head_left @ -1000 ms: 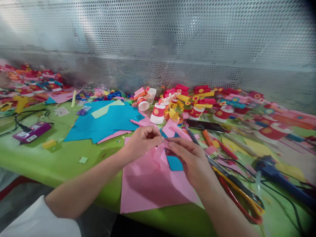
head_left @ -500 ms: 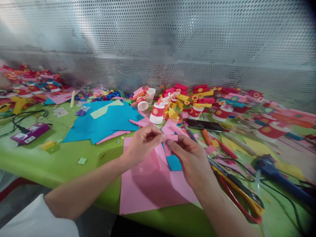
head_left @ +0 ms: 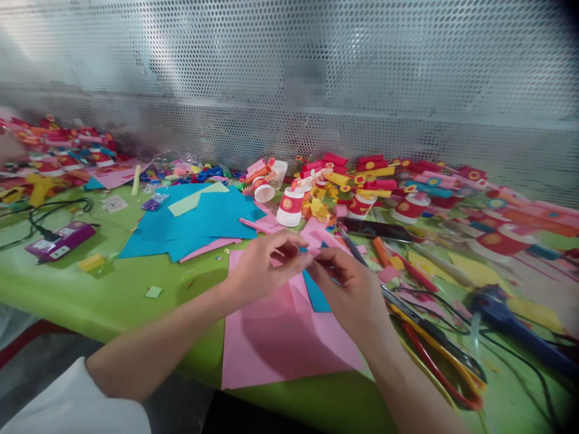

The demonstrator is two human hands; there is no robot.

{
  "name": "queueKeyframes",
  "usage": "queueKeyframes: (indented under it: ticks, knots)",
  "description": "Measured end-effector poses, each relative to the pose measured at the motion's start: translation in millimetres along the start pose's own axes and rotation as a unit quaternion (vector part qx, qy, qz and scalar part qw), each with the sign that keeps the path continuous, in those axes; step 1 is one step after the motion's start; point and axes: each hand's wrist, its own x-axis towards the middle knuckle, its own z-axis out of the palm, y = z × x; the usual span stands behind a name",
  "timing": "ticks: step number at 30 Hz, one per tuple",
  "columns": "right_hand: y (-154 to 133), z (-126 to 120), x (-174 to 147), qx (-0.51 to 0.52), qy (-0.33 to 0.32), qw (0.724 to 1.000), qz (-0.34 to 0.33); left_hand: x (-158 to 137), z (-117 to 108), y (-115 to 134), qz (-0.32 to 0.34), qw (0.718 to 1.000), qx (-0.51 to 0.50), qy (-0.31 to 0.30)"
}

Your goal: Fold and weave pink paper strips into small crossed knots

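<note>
My left hand [head_left: 266, 262] and my right hand [head_left: 350, 286] meet at their fingertips above a large pink paper sheet [head_left: 280, 349]. Both are closed in a pinch around a small pink paper strip, now almost wholly covered by the fingers. Beneath the hands lie a folded pink paper piece [head_left: 298, 292] and a blue paper piece [head_left: 316, 292], both on the sheet. A white paper cup with a red band [head_left: 290, 207] stands just beyond the fingertips. Scissors with red and yellow handles [head_left: 434, 343] lie right of my right hand.
Blue paper sheets [head_left: 203, 217] lie on the green table [head_left: 113, 301] at left, near a purple power strip [head_left: 61, 241]. A blue glue gun [head_left: 511, 319] with its cable lies at right. Several paper-cup models [head_left: 409, 207] line the perforated metal panel [head_left: 203, 78].
The pink strip, earlier showing flat between the fingers, is now mostly hidden by them. Both hands stay nearly in place with fingertips closer together. The view has shifted slightly.
</note>
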Motion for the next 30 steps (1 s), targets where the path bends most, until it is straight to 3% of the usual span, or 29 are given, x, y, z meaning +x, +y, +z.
queueKeyframes:
  ticks: [4,10,14,30]
  knots:
    - [0,1,0,-0.015,0.005,1.000,0.013,3,-1,-4,-0.001,1.000,0.024,-0.009]
    - [6,0,5,0.023,-0.001,0.998,0.050,6,-4,-3,-0.101,0.987,-0.116,-0.042]
    - [8,-1,6,0.041,-0.005,0.997,0.060,7,-5,1,-0.131,0.980,-0.138,-0.060]
    - [12,-3,7,0.056,-0.030,0.995,0.083,7,-4,-2,-0.128,0.981,-0.134,-0.060]
